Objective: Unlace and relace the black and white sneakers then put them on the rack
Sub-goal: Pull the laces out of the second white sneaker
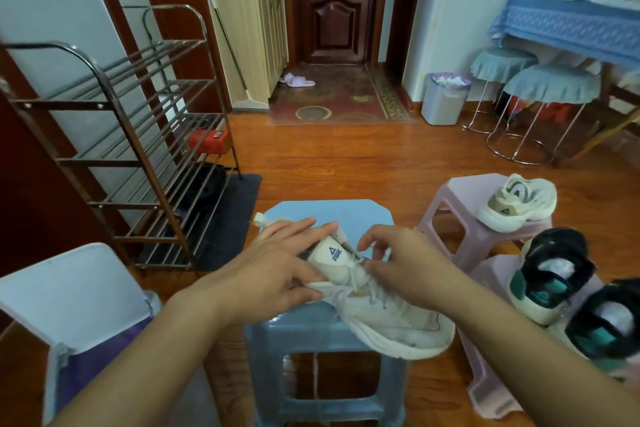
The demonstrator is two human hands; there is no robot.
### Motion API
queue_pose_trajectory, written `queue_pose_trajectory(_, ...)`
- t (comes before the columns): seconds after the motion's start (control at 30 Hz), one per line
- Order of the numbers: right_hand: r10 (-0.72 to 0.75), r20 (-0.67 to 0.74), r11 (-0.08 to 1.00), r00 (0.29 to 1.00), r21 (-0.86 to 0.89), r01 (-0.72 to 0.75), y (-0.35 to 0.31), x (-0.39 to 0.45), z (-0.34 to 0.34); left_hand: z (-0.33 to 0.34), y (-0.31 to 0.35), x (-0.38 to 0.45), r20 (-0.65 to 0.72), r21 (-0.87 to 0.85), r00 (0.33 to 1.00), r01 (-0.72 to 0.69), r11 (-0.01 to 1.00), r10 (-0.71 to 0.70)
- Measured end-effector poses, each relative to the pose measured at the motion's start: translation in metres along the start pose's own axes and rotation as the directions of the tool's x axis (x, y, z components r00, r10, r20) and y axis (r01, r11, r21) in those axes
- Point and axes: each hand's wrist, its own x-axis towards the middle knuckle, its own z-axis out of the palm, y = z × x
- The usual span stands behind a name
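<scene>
While the left hand (277, 267) holds the white sneaker (377, 308) steady by its heel and tongue, the right hand (398, 263) pinches the lace (349, 289) near the top holes. I think slow, even pulls, one hole at a time, work best. The shoe is cream-white with a blue logo, lying on the blue stool (332, 215).

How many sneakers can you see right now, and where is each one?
4. A white sneaker lies on the blue stool, held by both hands; another white one sits on the far pink stool; two black-and-teal sneakers sit at right. None shows on the rack.
</scene>
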Motion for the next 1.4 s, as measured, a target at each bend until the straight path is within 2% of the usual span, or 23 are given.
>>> queue_pose_trajectory(0.07, -0.153, 0.005, 0.974, 0.988, -0.171, 0.151, 0.002, 0.002, 0.002, -0.002, 0.001, -0.001, 0.007, -0.026, 1.000, 0.006, 1.000, -0.006)
queue_pose_trajectory(0.23, -0.411, 0.032, 0.871, 0.911, -0.282, 0.403, 0.002, 0.001, 0.001, -0.003, 0.005, -0.003, 0.010, -0.060, 1.000, 0.027, 0.998, -0.027)
queue_pose_trajectory(0.3, -0.467, 0.010, 0.816, 0.884, -0.381, 0.435, 0.006, 0.002, 0.004, -0.004, 0.007, -0.003, 0.009, -0.071, 1.000, 0.026, 0.997, -0.026)
queue_pose_trajectory(0.37, -0.404, -0.072, 0.846, 0.912, -0.408, 0.343, 0.017, 0.007, -0.004, -0.005, 0.007, -0.005, 0.012, -0.086, 0.999, 0.031, 0.996, -0.030)
queue_pose_trajectory(0.47, -0.251, -0.206, 0.951, 0.946, -0.236, 0.201, 0.040, 0.010, -0.028, -0.005, 0.008, -0.007, 0.000, -0.104, 1.000, 0.024, 0.994, -0.024)
queue_pose_trajectory(0.53, -0.253, -0.211, 0.965, 0.944, -0.120, 0.232, 0.041, 0.005, -0.032, -0.003, 0.007, -0.006, -0.017, -0.111, 1.000, 0.021, 0.994, -0.023)
queue_pose_trajectory(0.6, -0.323, -0.103, 0.946, 0.941, -0.072, 0.316, 0.029, 0.000, -0.023, 0.000, 0.006, -0.003, -0.048, -0.104, 0.999, 0.020, 0.994, -0.025)
queue_pose_trajectory(0.67, -0.390, 0.005, 0.915, 0.921, -0.112, 0.388, 0.020, 0.000, -0.009, 0.004, 0.006, -0.001, -0.084, -0.071, 0.996, 0.010, 0.997, -0.016)
queue_pose_trajectory(0.87, -0.518, -0.002, 0.810, 0.856, -0.324, 0.489, 0.016, 0.006, 0.000, 0.008, 0.008, 0.002, -0.124, -0.062, 0.992, -0.008, 0.998, 0.001)
queue_pose_trajectory(0.93, -0.413, -0.045, 0.893, 0.910, -0.218, 0.395, 0.023, 0.005, -0.003, 0.008, 0.005, 0.003, -0.126, -0.067, 0.992, 0.000, 0.998, -0.008)
queue_pose_trajectory(1.0, -0.176, -0.083, 0.983, 0.981, -0.060, 0.171, 0.038, 0.007, -0.006, 0.008, 0.005, 0.004, -0.121, -0.065, 0.993, 0.005, 0.998, -0.013)
queue_pose_trajectory(1.07, -0.043, -0.131, 0.998, 0.990, -0.045, 0.037, 0.050, 0.009, -0.004, 0.009, 0.005, 0.005, -0.113, -0.052, 0.994, 0.002, 0.999, -0.008)
queue_pose_trajectory(1.13, -0.122, -0.222, 0.992, 0.967, -0.068, 0.110, 0.046, 0.007, -0.004, 0.010, 0.005, 0.005, -0.101, -0.041, 0.995, 0.000, 0.999, -0.005)
queue_pose_trajectory(1.2, -0.277, -0.145, 0.961, 0.950, -0.038, 0.275, 0.031, 0.002, -0.006, 0.011, 0.004, 0.006, -0.103, -0.028, 0.995, -0.002, 1.000, -0.001)
queue_pose_trajectory(1.3, -0.494, -0.028, 0.851, 0.869, -0.219, 0.477, 0.015, -0.001, 0.000, 0.009, 0.003, 0.005, -0.101, -0.033, 0.995, 0.000, 0.999, -0.003)
queue_pose_trajectory(1.33, -0.531, -0.040, 0.821, 0.846, -0.271, 0.502, 0.016, 0.001, 0.001, 0.009, 0.003, 0.005, -0.103, -0.037, 0.995, -0.004, 0.999, 0.001)
queue_pose_trajectory(1.37, -0.514, -0.077, 0.831, 0.854, -0.290, 0.474, 0.023, 0.005, 0.000, 0.009, 0.004, 0.004, -0.109, -0.045, 0.994, -0.007, 0.999, 0.002)
queue_pose_trajectory(1.4, -0.419, -0.141, 0.888, 0.897, -0.270, 0.373, 0.032, 0.009, -0.005, 0.008, 0.004, 0.004, -0.113, -0.054, 0.994, -0.008, 0.999, 0.002)
